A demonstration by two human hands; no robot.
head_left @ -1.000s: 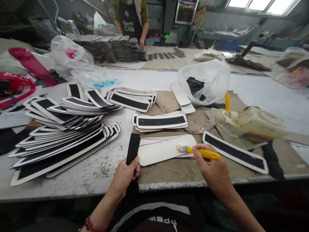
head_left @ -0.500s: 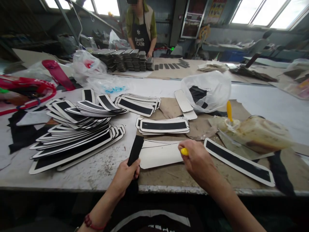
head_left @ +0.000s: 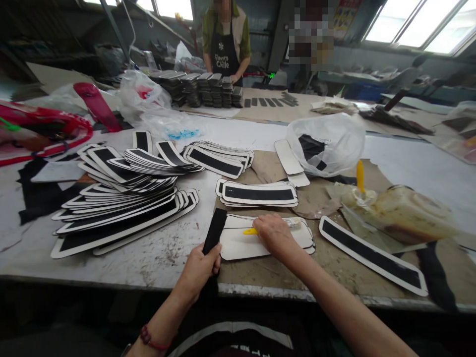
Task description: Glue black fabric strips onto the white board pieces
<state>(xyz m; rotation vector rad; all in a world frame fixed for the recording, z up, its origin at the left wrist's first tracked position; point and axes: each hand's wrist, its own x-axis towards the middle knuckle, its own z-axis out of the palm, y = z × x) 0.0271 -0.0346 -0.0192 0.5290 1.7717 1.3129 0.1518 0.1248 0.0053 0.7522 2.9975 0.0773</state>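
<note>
Fingers of the left hand [head_left: 201, 267] are gripping a long, flat black strip [head_left: 215, 229], which is slanting away from the body at the left end of a low pile of blank white, round-cornered panels [head_left: 238, 243]. Those of the right hand [head_left: 274, 233] are curling tightly around a brush with a yellow handle [head_left: 250, 231]; its handle end is pointing left, and its whitish bristles [head_left: 295, 224] are showing beyond the knuckles, over the right part of the pile. Whether the bristles are touching the top panel, I cannot tell. The pile is lying on a stained brown sheet [head_left: 256, 277], which is covering part of a worn white bench [head_left: 156, 263].

Just right of it, one curved white panel with a black inset [head_left: 374, 255] is resting at an angle. On the left, fanned stacks of similar black-and-white panels [head_left: 122, 233] are spreading across the bench. Behind the blank pile, a small stack of black-centred panels [head_left: 260, 193] is lying flat. A translucent yellowish container [head_left: 416, 213] is sitting farther right, with a second yellow-handled brush [head_left: 360, 176] sticking up beside it. Beyond, a clear plastic bag [head_left: 342, 144] is holding black pieces [head_left: 311, 148]. Farthest back, a person in a dark printed apron [head_left: 225, 49] is standing behind stacks of dark, narrow pieces [head_left: 215, 91].
</note>
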